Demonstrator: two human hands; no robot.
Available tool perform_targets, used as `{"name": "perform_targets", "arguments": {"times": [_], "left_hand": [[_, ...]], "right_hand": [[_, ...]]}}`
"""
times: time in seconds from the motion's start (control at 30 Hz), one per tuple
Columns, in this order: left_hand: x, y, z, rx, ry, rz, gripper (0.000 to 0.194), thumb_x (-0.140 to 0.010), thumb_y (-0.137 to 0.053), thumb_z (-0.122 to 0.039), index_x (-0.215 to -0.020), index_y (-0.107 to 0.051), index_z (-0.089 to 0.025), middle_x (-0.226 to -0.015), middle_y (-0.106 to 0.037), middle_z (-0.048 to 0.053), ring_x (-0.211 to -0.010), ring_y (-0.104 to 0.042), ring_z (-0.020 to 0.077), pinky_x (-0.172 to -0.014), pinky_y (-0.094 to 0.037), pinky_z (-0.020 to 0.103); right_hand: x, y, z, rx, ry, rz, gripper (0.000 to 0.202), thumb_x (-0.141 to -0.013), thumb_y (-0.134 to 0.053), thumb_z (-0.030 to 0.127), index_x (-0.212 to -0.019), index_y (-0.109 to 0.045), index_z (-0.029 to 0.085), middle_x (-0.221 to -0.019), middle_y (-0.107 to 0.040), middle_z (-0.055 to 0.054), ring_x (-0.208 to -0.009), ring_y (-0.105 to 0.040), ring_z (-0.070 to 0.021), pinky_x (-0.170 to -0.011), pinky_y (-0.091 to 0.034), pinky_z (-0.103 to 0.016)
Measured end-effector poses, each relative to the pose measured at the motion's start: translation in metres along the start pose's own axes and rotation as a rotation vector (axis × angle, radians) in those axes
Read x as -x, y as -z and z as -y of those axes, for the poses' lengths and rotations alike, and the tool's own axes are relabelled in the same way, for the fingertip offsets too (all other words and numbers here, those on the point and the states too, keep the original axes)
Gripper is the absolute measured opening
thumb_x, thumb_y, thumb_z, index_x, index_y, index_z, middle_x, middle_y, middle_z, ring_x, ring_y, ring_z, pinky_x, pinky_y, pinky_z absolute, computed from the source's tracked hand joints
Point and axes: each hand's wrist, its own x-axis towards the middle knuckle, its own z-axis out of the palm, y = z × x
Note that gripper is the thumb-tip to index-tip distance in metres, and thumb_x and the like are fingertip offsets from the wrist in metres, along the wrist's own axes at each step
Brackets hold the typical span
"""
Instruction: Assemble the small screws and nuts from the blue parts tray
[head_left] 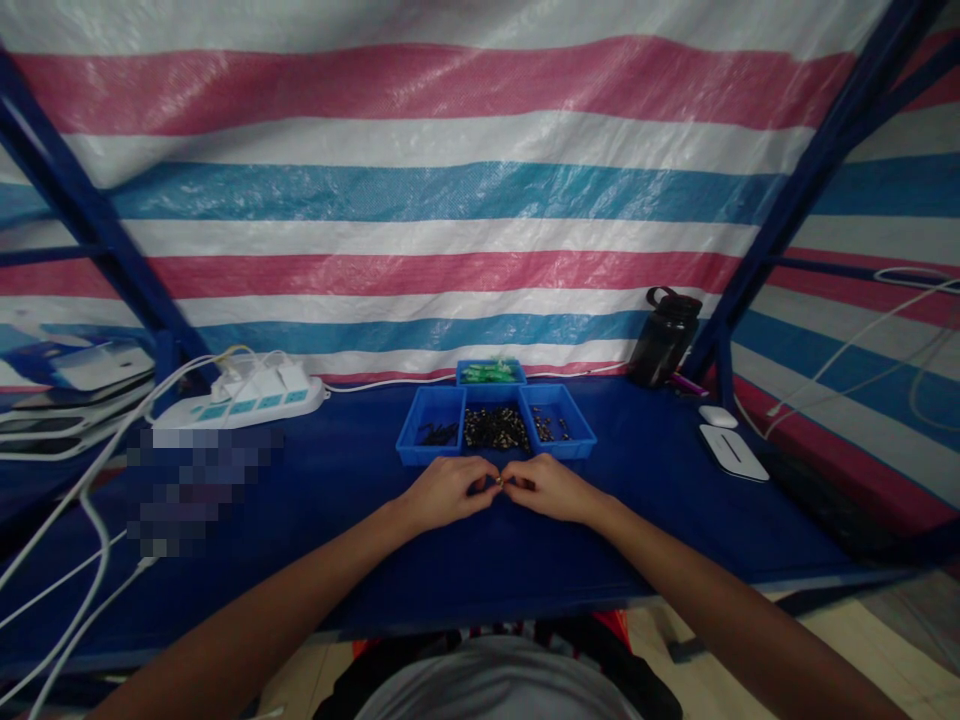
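My left hand (454, 490) and my right hand (549, 487) meet fingertip to fingertip just in front of the blue bins. Both are closed in a pinch around a small brass-coloured part (500, 482), too small to make out its exact kind. Thin black pieces (438, 434) lie in the left blue bin (405, 450). Many small black and brass-coloured pieces (496, 428) fill the middle bin. A scatter of small brass-coloured pieces (545, 430) is in the right blue bin (587, 441).
Behind stands a small blue bin (459, 378) holding green pieces (489, 371). A white power strip (247, 405) with cables is at left, near stacked devices (75, 410). At right are a black bottle (664, 338), a white mouse-like object (718, 416) and a white flat box (733, 452).
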Motion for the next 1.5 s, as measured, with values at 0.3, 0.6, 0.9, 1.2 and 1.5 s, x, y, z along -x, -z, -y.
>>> {"name": "perform_targets", "arguments": {"times": [0.3, 0.6, 0.9, 1.2, 1.5], "left_hand": [[0.0, -0.002, 0.003, 0.02, -0.032, -0.027, 0.019, -0.091, -0.054, -0.032, -0.099, -0.062, -0.017, -0.071, -0.06, -0.001, -0.063, -0.055, 0.0103, -0.058, -0.037, 0.019], [-0.001, 0.0, 0.005, -0.13, 0.084, 0.087, 0.026, -0.091, -0.052, -0.031, -0.113, -0.06, -0.02, -0.081, -0.067, 0.001, -0.069, -0.062, 0.0137, -0.061, -0.042, 0.021], [0.002, -0.007, 0.003, -0.414, 0.146, 0.134, 0.032, -0.095, -0.042, -0.037, -0.114, -0.059, -0.017, -0.087, -0.07, 0.009, -0.075, -0.068, 0.0224, -0.067, -0.049, 0.029], [0.0, -0.007, 0.001, -0.444, 0.187, 0.141, 0.039, -0.095, -0.04, -0.037, -0.126, -0.05, -0.016, -0.095, -0.068, 0.012, -0.077, -0.067, 0.0228, -0.068, -0.05, 0.03], [0.0, -0.007, -0.007, -0.468, 0.143, 0.113, 0.041, -0.096, -0.038, -0.036, -0.131, -0.047, -0.016, -0.126, -0.051, 0.013, -0.079, -0.066, 0.0201, -0.065, -0.052, 0.028]], "right_hand": [[0.0, 0.0, 0.001, -0.055, 0.011, -0.008, 0.018, -0.09, -0.05, 0.025, -0.086, -0.065, 0.017, -0.06, -0.058, 0.003, -0.052, -0.051, -0.0095, -0.052, -0.031, -0.019], [0.006, 0.03, -0.003, 0.185, -0.112, -0.343, 0.024, -0.092, -0.046, 0.033, -0.089, -0.065, 0.018, -0.058, -0.058, 0.001, -0.05, -0.052, -0.011, -0.054, -0.035, -0.021], [0.007, 0.043, -0.017, 0.664, -0.467, -0.372, 0.022, -0.09, -0.046, 0.031, -0.088, -0.064, 0.018, -0.072, -0.067, -0.007, -0.064, -0.061, -0.0176, -0.056, -0.035, -0.024], [0.006, 0.044, -0.012, 0.588, -0.41, -0.364, 0.017, -0.089, -0.047, 0.026, -0.086, -0.062, 0.019, -0.071, -0.065, -0.005, -0.064, -0.059, -0.0165, -0.059, -0.036, -0.024], [0.005, 0.024, -0.001, 0.372, -0.022, -0.192, 0.019, -0.092, -0.046, 0.026, -0.095, -0.063, 0.02, -0.071, -0.066, -0.002, -0.066, -0.061, -0.0148, -0.064, -0.038, -0.023]]}}
